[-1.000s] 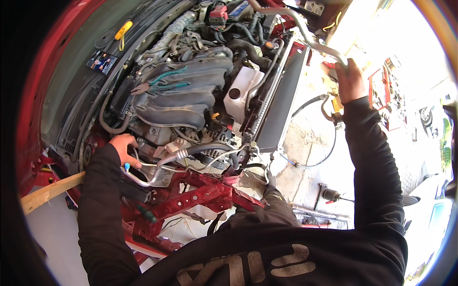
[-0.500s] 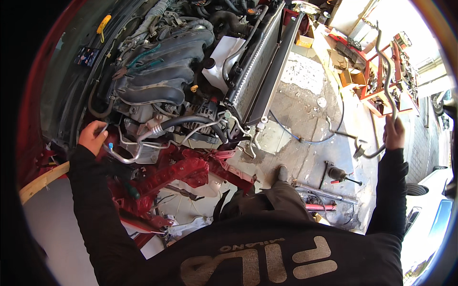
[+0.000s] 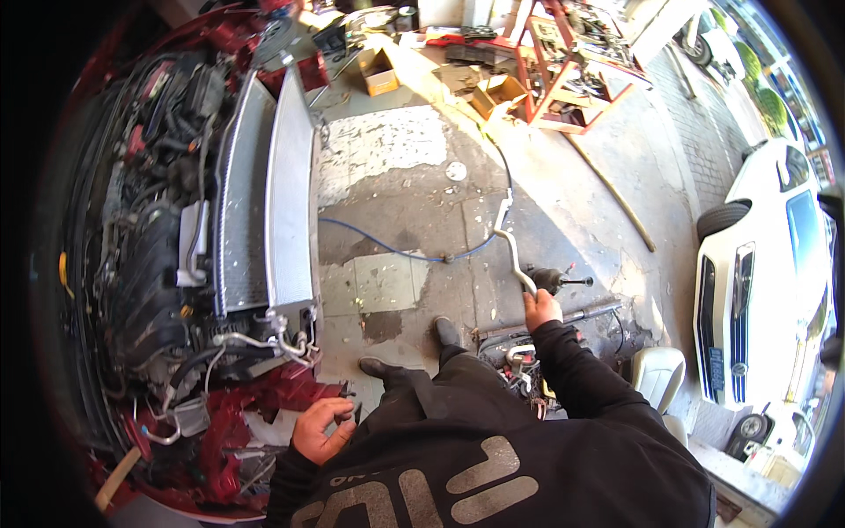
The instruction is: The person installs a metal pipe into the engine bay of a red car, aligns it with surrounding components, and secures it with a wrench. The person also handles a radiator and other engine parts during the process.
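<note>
In the head view, my right hand [image 3: 543,310] is closed round the near end of a bent metal pipe [image 3: 513,251], which points away from me over the floor. Low on the left, my left hand [image 3: 324,429] is loosely curled, its thumb apart from the fingers, and I see nothing in it. It is nearest to the red front body frame [image 3: 286,387] of the car on the left. That car's engine bay [image 3: 154,290] lies exposed, with a radiator [image 3: 245,194] along its front. Thin metal pipes [image 3: 233,339] run by the radiator's near end.
A blue hose [image 3: 378,243] crosses the floor. Close to my right hand lie a dark round tool [image 3: 546,280] and long bars [image 3: 594,311]. Cardboard boxes [image 3: 378,75] and a red metal rack [image 3: 572,92] stand ahead. A stick [image 3: 616,198], white car [image 3: 744,282] and pale seat [image 3: 658,374] are rightward.
The view has swung right. My left hand has left the engine bay's pipework and is near my body. My right hand has lowered and come inward with the bent pipe, which now points ahead.
</note>
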The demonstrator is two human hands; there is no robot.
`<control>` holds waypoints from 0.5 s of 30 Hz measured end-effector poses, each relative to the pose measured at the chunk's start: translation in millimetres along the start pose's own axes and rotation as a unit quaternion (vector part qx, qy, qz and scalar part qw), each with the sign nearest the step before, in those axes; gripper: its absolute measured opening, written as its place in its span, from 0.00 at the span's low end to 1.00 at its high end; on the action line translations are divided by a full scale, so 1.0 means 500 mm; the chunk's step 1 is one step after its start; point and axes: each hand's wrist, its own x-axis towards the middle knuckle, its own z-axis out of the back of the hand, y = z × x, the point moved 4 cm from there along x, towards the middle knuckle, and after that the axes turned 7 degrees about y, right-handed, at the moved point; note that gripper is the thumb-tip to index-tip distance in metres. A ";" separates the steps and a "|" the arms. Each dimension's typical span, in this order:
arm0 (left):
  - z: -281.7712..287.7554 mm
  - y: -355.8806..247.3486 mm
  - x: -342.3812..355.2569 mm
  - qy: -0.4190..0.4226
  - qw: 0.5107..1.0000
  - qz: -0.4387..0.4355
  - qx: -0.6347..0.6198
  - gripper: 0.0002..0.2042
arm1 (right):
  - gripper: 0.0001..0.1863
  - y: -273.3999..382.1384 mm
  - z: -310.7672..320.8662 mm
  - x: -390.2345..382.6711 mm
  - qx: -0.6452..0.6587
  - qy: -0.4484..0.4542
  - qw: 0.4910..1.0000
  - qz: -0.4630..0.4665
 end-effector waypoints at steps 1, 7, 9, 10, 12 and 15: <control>-0.028 0.046 0.004 0.008 0.998 0.065 0.017 0.15 | 0.21 -0.012 -0.001 0.019 0.015 -0.008 1.000 -0.008; -0.125 0.225 0.029 0.062 0.974 0.219 -0.009 0.14 | 0.23 -0.050 0.057 0.198 0.088 -0.056 0.984 -0.144; -0.138 0.240 0.060 0.090 0.968 0.235 -0.001 0.15 | 0.24 -0.015 0.086 0.245 0.071 -0.073 0.988 -0.119; -0.144 0.244 0.074 0.096 0.965 0.243 0.002 0.15 | 0.28 0.005 0.085 0.251 0.136 -0.071 0.978 -0.143; -0.158 0.251 0.111 0.107 0.960 0.258 0.003 0.16 | 0.29 0.062 0.088 0.249 0.088 -0.056 0.990 -0.096; -0.172 0.270 0.157 0.129 0.956 0.264 0.014 0.18 | 0.24 0.135 0.036 0.173 0.139 -0.002 0.990 -0.002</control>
